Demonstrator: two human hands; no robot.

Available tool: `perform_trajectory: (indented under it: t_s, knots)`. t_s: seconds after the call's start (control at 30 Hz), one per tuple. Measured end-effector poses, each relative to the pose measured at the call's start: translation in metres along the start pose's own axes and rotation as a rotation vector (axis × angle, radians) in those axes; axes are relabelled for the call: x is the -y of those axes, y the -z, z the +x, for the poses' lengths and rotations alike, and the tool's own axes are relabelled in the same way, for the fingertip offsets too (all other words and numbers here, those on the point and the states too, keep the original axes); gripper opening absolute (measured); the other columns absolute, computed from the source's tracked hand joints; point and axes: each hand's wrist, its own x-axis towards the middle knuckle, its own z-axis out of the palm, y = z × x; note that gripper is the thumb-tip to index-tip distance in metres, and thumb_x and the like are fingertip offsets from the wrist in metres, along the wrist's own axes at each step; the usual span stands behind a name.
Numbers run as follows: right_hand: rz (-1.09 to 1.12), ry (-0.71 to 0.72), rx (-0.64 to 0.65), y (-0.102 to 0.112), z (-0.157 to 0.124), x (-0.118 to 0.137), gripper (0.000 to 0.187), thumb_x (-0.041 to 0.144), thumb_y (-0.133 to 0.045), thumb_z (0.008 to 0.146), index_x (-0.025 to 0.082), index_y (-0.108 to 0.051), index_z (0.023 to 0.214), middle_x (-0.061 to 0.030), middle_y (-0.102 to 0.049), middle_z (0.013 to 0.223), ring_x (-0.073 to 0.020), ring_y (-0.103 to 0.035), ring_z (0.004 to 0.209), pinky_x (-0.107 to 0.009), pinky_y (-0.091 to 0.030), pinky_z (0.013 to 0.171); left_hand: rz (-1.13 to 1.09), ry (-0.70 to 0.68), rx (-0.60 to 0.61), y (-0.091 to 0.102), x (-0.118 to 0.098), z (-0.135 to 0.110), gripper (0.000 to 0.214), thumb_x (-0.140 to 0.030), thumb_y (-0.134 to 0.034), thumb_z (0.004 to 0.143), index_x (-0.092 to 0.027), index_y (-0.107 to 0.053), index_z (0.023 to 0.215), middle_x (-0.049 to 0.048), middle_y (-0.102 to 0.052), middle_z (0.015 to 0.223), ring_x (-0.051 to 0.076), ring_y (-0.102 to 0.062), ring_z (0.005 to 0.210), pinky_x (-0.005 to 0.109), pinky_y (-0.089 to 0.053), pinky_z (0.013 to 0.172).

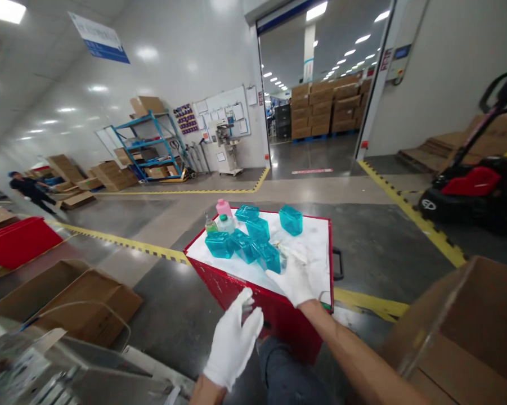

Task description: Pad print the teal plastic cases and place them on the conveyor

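Note:
My right hand [295, 279], in a white glove, reaches over the white top [316, 239] of a red cart [219, 284]. Its thumb and fingers are spread, close to a turquoise see-through block-like container [269, 257]; the fingertips are partly blurred. My left hand [234, 340], also gloved, hovers in front of the cart with fingers apart and nothing in it. Several more turquoise containers lie in a cluster, and one [291, 220] lies apart at the back right. A pink bottle [223, 207], a clear bottle with a green cap [225, 224] and a small bottle [210, 224] stand at the back left.
Open cardboard boxes [88, 304] lie at left beside a metal machine [76, 365]. Another large carton [460, 332] is close on my right. A pallet jack [468, 180] stands farther right. Beyond are a blue shelf rack [149, 143], stacked cartons [324, 107] past a doorway, and a person [31, 188].

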Motion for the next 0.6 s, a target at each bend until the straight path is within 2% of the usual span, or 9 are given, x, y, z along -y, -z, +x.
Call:
perform_trajectory:
  t_s: [0.1, 0.17, 0.23, 0.33, 0.47, 0.53, 0.6]
  knots:
    - [-0.052, 0.045, -0.012, -0.029, 0.014, -0.005, 0.055, 0.036, -0.077, 0.071, 0.017, -0.067, 0.122, -0.0166, -0.071, 0.122, -0.0339, -0.064, 0.119, -0.054, -0.046, 0.112, 0.149, -0.111, -0.047, -0.002, -0.048, 0.043, 0.068, -0.043, -0.071, 0.085, -0.018, -0.057, 0.146, 0.0128, -0.066, 0.142, 0.03, -0.061, 0.131, 0.038, -0.043, 0.115]
    - [-0.065, 0.075, -0.034, -0.039, 0.015, -0.01, 0.05, 0.035, -0.074, 0.076, 0.017, -0.067, 0.122, -0.0167, -0.071, 0.122, -0.0328, -0.065, 0.117, -0.051, -0.048, 0.11, 0.225, -0.103, -0.057, -0.008, -0.066, 0.064, 0.071, -0.041, -0.075, 0.083, -0.021, -0.055, 0.149, 0.0116, -0.061, 0.149, 0.032, -0.057, 0.138, 0.037, -0.042, 0.114]
    - [-0.078, 0.096, -0.062, -0.041, 0.008, -0.016, 0.046, 0.035, -0.069, 0.081, 0.017, -0.066, 0.122, -0.0188, -0.071, 0.123, -0.0338, -0.063, 0.119, -0.051, -0.047, 0.11, 0.289, -0.049, -0.064, -0.016, -0.073, 0.075, 0.076, -0.044, -0.078, 0.082, -0.023, -0.053, 0.151, 0.0128, -0.061, 0.149, 0.035, -0.057, 0.137, 0.037, -0.044, 0.109]
    - [-0.146, 0.178, -0.162, -0.033, -0.015, -0.026, 0.038, 0.033, -0.061, 0.085, 0.015, -0.065, 0.119, -0.0203, -0.071, 0.117, -0.0359, -0.063, 0.115, -0.055, -0.047, 0.105, 0.305, 0.028, -0.085, -0.028, -0.072, 0.072, 0.076, -0.049, -0.079, 0.082, -0.022, -0.053, 0.148, 0.0147, -0.073, 0.129, 0.036, -0.066, 0.124, 0.039, -0.048, 0.101]
    - [-0.377, 0.503, -0.286, -0.01, -0.045, -0.029, 0.035, 0.023, -0.056, 0.09, 0.015, -0.059, 0.123, -0.0169, -0.07, 0.118, -0.0313, -0.063, 0.109, -0.05, -0.049, 0.095, 0.09, 0.117, -0.149, -0.041, -0.055, 0.048, 0.055, -0.045, -0.08, 0.082, -0.023, -0.058, 0.127, 0.0097, -0.076, 0.114, 0.028, -0.072, 0.109, 0.034, -0.051, 0.092]
    - [-0.456, 0.639, -0.252, 0.002, -0.051, -0.023, 0.037, 0.017, -0.057, 0.09, 0.015, -0.057, 0.127, -0.0157, -0.069, 0.122, -0.0298, -0.061, 0.113, -0.048, -0.047, 0.098, -0.103, 0.182, -0.207, -0.044, -0.044, 0.036, 0.058, -0.044, -0.085, 0.078, -0.022, -0.055, 0.122, 0.0104, -0.075, 0.115, 0.025, -0.072, 0.104, 0.033, -0.053, 0.091]
    - [-0.494, 0.753, -0.163, 0.009, -0.053, -0.013, 0.037, 0.014, -0.058, 0.089, 0.017, -0.058, 0.126, -0.0138, -0.069, 0.122, -0.0284, -0.059, 0.115, -0.047, -0.045, 0.102, -0.301, 0.222, -0.261, -0.044, -0.032, 0.026, 0.07, -0.048, -0.091, 0.071, -0.02, -0.053, 0.123, 0.012, -0.073, 0.119, 0.023, -0.071, 0.1, 0.033, -0.055, 0.088]
